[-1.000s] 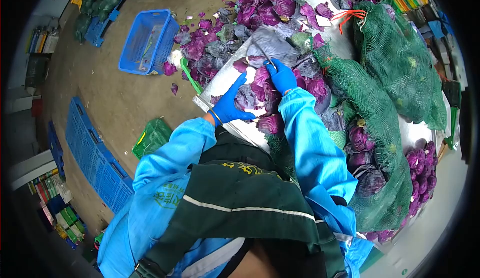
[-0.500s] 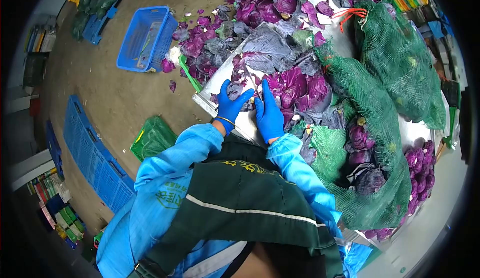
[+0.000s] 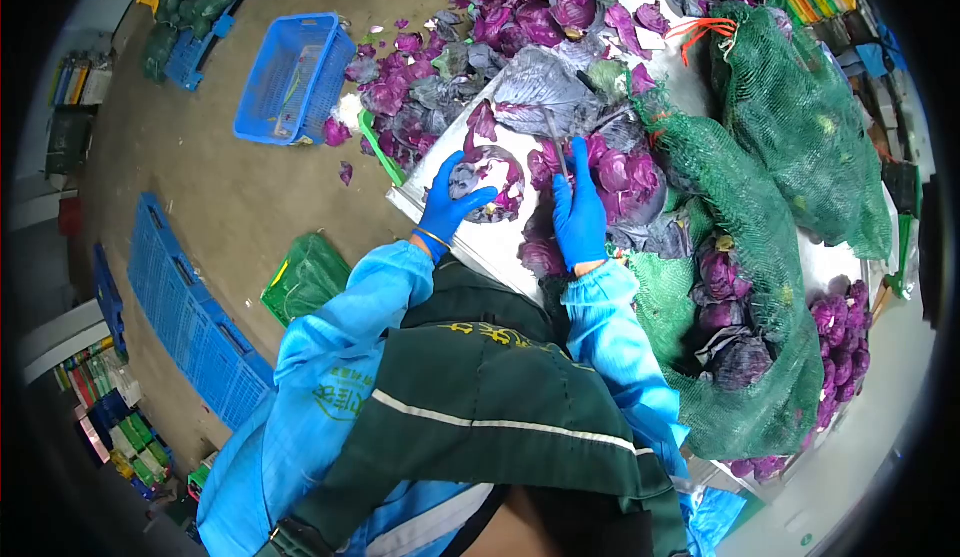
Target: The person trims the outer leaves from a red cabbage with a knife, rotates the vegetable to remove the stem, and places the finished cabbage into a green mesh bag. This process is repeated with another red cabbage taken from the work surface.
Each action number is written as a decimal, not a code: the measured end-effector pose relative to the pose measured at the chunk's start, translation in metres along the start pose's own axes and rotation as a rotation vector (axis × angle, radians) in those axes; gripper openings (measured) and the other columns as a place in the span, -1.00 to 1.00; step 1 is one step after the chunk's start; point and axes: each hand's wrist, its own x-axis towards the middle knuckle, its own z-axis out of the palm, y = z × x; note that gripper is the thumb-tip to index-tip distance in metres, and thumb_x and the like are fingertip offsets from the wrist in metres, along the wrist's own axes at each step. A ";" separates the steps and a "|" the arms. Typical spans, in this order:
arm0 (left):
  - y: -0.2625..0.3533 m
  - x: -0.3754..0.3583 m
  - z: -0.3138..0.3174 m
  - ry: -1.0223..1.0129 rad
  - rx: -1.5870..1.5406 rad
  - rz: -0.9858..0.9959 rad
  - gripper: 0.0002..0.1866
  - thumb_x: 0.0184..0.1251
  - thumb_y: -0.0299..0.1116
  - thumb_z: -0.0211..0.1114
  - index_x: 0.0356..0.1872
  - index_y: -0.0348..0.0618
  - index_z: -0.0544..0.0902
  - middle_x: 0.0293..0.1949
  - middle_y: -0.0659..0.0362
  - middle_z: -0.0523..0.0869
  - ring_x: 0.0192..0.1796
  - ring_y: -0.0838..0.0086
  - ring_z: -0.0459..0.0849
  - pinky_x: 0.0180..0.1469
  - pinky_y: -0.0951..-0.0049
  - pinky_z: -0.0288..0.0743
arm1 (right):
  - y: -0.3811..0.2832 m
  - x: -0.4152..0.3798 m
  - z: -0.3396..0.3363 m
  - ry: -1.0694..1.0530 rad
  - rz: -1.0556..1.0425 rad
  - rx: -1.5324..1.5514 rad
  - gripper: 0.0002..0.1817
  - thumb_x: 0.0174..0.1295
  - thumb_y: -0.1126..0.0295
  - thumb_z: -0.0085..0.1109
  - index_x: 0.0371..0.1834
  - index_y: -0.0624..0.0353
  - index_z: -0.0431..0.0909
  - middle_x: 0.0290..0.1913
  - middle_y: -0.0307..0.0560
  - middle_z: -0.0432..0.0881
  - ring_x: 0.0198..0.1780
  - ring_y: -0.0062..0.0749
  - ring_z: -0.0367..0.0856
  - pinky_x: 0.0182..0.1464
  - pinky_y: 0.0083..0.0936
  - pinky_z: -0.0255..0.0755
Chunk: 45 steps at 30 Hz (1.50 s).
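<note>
My left hand (image 3: 446,207), in a blue glove, grips the left side of a red cabbage (image 3: 507,175) whose top shows white cut patches. Its thumb lies across the cabbage. My right hand (image 3: 580,219), gloved alike, is closed on a knife (image 3: 556,143) with its thin blade pointing away from me, apart from the cabbage. To the right of that hand lie more red cabbages (image 3: 630,185). A large loose outer leaf (image 3: 545,92) rests beyond both hands on the white tabletop (image 3: 440,165).
Green mesh sacks (image 3: 800,137) of cabbages crowd the right side. Trimmed leaves (image 3: 400,92) heap on the floor beyond the table. A blue basket (image 3: 290,77) stands at the far left, with a green bag-lined container (image 3: 308,277) and a blue pallet (image 3: 190,307) nearer.
My hands have moved apart: the right, with the knife, went right, and the left shifted slightly left. The cabbage between them is now more exposed.
</note>
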 end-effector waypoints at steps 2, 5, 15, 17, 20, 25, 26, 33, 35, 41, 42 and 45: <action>-0.002 0.003 0.004 -0.027 0.128 0.047 -0.21 0.04 -0.53 0.43 0.33 -0.14 0.24 0.18 0.09 0.43 0.19 0.42 0.45 0.17 0.41 0.43 | -0.029 -0.006 -0.016 -0.291 0.171 -0.037 -0.23 0.25 0.10 0.14 0.48 -0.05 0.01 -0.13 0.24 0.62 -0.17 0.03 0.66 -0.16 -0.25 0.48; 0.007 -0.001 0.015 0.048 0.355 0.083 -0.18 0.01 -0.51 0.47 0.34 -0.17 0.23 0.18 0.10 0.42 0.20 0.41 0.44 0.19 0.42 0.41 | 0.005 -0.022 0.025 -0.162 0.058 0.114 -0.22 0.14 0.15 0.28 0.40 0.14 0.17 -0.12 0.22 0.63 -0.06 -0.06 0.63 -0.04 -0.31 0.46; -0.005 -0.011 -0.008 -0.235 -0.293 -0.124 -0.17 -0.03 -0.42 0.34 0.37 -0.23 0.22 0.12 0.15 0.44 0.08 0.45 0.50 0.12 0.52 0.39 | 0.068 0.039 0.010 0.334 0.155 0.018 -0.84 0.13 0.38 0.15 -0.26 0.14 0.64 -0.47 0.09 0.63 -0.46 -0.20 0.61 -0.36 -0.33 0.44; 0.010 -0.016 -0.006 -0.223 -0.384 -0.151 -0.16 -0.02 -0.31 0.34 0.37 -0.22 0.22 0.04 0.16 0.46 0.04 0.47 0.52 0.11 0.53 0.39 | 0.060 0.042 -0.025 0.192 0.263 -0.029 -0.70 0.17 0.35 0.21 -0.02 0.15 0.60 -0.28 0.08 0.69 -0.32 -0.27 0.66 -0.19 -0.41 0.49; 0.032 -0.004 -0.005 -0.283 -0.255 -0.097 -0.20 0.01 -0.31 0.34 0.35 -0.22 0.24 0.09 0.15 0.46 0.10 0.44 0.49 0.18 0.49 0.35 | 0.030 0.031 -0.037 -0.028 -0.020 0.190 -0.51 0.22 0.32 0.21 0.22 0.18 0.42 0.09 0.09 0.57 0.04 -0.27 0.59 0.03 -0.44 0.45; 0.054 0.016 -0.001 -0.363 0.027 0.040 -0.15 -0.06 -0.34 0.46 0.33 -0.22 0.29 0.23 0.13 0.43 0.23 0.37 0.42 0.30 0.37 0.25 | -0.033 0.001 -0.026 -0.319 -0.204 0.138 -0.41 0.23 0.25 0.20 0.33 0.06 0.30 0.24 0.10 0.45 0.22 -0.12 0.48 0.11 -0.36 0.44; 0.057 0.016 0.002 -0.359 0.103 0.022 -0.12 -0.13 -0.34 0.51 0.32 -0.21 0.31 0.23 0.12 0.43 0.25 0.36 0.40 0.32 0.36 0.23 | -0.040 -0.002 -0.025 -0.323 -0.239 -0.002 -0.40 0.23 0.22 0.21 0.34 0.02 0.29 0.22 0.10 0.46 0.19 -0.08 0.49 0.10 -0.34 0.45; 0.069 0.021 0.007 -0.471 0.433 0.186 -0.07 -0.23 -0.29 0.61 0.30 -0.18 0.36 0.26 0.08 0.44 0.33 0.35 0.35 0.37 0.34 0.16 | -0.026 0.013 -0.021 -0.404 0.009 -0.016 -0.44 0.04 0.07 0.37 0.11 0.03 0.54 -0.11 0.07 0.66 -0.09 -0.02 0.64 -0.10 -0.28 0.51; 0.066 0.024 0.003 -0.501 0.490 0.166 -0.07 -0.24 -0.28 0.62 0.29 -0.19 0.36 0.27 0.08 0.43 0.32 0.34 0.35 0.37 0.34 0.17 | -0.030 0.012 -0.017 -0.362 0.004 -0.027 -0.46 -0.02 0.07 0.39 0.03 0.06 0.58 -0.24 0.05 0.68 -0.22 -0.03 0.66 -0.19 -0.26 0.52; 0.056 0.038 -0.003 -0.567 0.583 0.059 -0.03 -0.15 -0.33 0.58 0.36 -0.19 0.24 0.32 0.07 0.35 0.38 0.35 0.28 0.41 0.33 0.11 | -0.011 0.003 0.012 -0.270 0.017 -0.220 -0.65 -0.04 0.14 0.26 -0.24 0.10 0.65 -0.42 0.12 0.64 -0.34 0.02 0.65 -0.30 -0.14 0.49; 0.059 0.040 -0.004 -0.576 0.624 0.123 -0.04 -0.12 -0.35 0.57 0.37 -0.18 0.22 0.33 0.08 0.33 0.38 0.34 0.27 0.40 0.34 0.12 | -0.004 0.009 0.011 -0.300 0.112 -0.233 -0.70 -0.03 0.16 0.24 -0.36 0.16 0.63 -0.48 0.14 0.62 -0.42 -0.01 0.63 -0.33 -0.16 0.48; 0.049 0.035 -0.004 -0.340 0.409 0.139 -0.06 -0.09 -0.38 0.55 0.37 -0.18 0.21 0.33 0.07 0.32 0.38 0.31 0.27 0.38 0.35 0.14 | 0.029 0.006 0.018 -0.276 0.310 0.039 -0.71 0.01 0.19 0.24 -0.40 0.23 0.60 -0.56 0.07 0.60 -0.53 -0.16 0.60 -0.39 -0.25 0.47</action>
